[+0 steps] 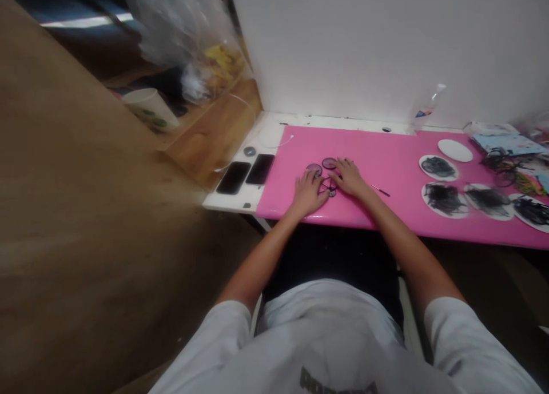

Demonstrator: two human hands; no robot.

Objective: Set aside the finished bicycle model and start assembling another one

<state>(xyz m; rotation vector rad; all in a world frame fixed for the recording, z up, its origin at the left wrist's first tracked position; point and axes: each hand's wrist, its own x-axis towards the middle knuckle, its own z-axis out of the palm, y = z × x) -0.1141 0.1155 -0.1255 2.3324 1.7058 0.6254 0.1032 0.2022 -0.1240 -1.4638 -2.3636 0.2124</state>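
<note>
A small black model bicycle (327, 185) lies on the pink table cover (386, 154). One of its thin spoked wheels (314, 168) shows beyond my left fingers, another wheel (329, 163) by my right fingertips. My left hand (307, 194) is closed on the near-left side of the model, thumb toward its frame. From the right, my right hand (349, 178) grips it with thumb and fingers bent around its far side. The fingers hide part of the frame, so how the parts join is unclear. A slim dark screwdriver (381, 191) lies right of my right hand.
Two dark phones (233, 178) and a round metal piece (249, 151) lie at the table's left end. White plates (455, 151) with black parts, a bottle (430, 105) and more model bicycles (501, 165) occupy the right. A white wall (364, 51) stands behind.
</note>
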